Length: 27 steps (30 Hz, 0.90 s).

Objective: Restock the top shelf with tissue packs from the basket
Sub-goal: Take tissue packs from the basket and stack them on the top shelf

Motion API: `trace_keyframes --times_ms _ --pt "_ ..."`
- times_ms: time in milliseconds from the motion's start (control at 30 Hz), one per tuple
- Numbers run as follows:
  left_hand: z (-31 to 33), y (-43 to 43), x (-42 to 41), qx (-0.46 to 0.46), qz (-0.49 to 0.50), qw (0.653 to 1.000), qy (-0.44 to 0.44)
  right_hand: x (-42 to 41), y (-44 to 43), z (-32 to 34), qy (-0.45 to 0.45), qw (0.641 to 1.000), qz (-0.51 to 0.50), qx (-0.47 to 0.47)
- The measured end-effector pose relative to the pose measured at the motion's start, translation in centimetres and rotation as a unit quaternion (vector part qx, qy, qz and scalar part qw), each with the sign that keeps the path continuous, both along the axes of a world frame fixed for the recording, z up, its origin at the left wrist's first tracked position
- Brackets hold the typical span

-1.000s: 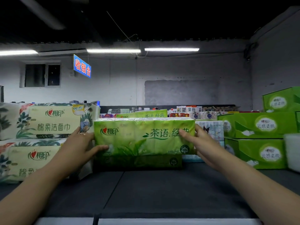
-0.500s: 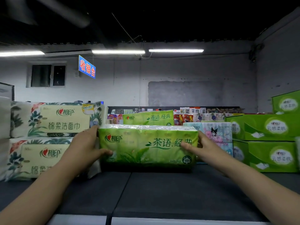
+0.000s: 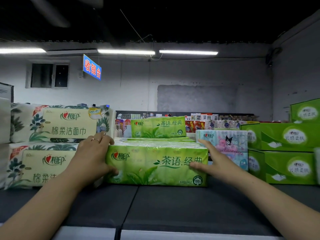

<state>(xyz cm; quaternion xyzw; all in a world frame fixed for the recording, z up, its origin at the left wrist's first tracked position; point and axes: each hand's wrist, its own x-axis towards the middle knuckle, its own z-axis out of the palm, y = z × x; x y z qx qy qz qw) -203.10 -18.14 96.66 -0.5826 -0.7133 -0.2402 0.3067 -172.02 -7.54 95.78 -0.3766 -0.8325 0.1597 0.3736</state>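
Left hand (image 3: 90, 158) grips the left end of the green tissue pack (image 3: 155, 165), thumb on the front face, fingers over the top edge, ring (image 3: 94, 139) on one finger. Right hand (image 3: 218, 163) holds the right end, thumb pressed on the front print, fingers running up along the end. Both forearms reach in from the bottom corners.

Pack stands long side up, front face to camera, lower edge down on the top shelf (image 3: 173, 208), roughly centre. It sits between the floral towel packs (image 3: 57, 125) on the left, stacked two high, and a pale cartoon-print pack (image 3: 228, 144) on the right. Left hand is squeezed against the lower floral pack. More green pack tops show just behind it, and a second green pack (image 3: 158, 126) stands further back. Green cartons (image 3: 285, 137) are stacked at far right.

Shelf surface is dark grey and matte, with a seam (image 3: 130, 205) running front to back left of centre and a white front edge (image 3: 173, 236).

Room: dim, with a black ceiling (image 3: 155, 18) and a loose wire hanging from it. Tube lights (image 3: 126, 51) run along the back wall. Walls are white, with a grey patch (image 3: 195, 97) on the back one. A dark window (image 3: 49, 75) sits upper left. A blue sign (image 3: 92, 67) with red characters hangs beside it. Far shelves of mixed goods are too small to read.
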Motion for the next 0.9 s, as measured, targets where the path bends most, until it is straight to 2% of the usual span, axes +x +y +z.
trace_keyframes --times_ms 300,433,767,900 --pt "0.0 -0.4 0.3 -0.01 -0.015 1.0 -0.004 -0.2 -0.1 0.2 -0.039 0.994 -0.061 0.084" --pt "0.3 -0.6 0.5 -0.036 -0.01 0.999 -0.002 -0.3 -0.3 0.7 -0.045 0.994 -0.066 0.074" --pt "0.6 -0.7 1.0 -0.063 0.002 0.998 -0.006 -0.2 -1.7 1.4 -0.129 0.987 -0.088 0.047" --pt "0.7 -1.1 1.3 -0.078 0.007 0.997 -0.003 -0.4 -2.8 2.4 -0.225 0.962 -0.142 0.065"
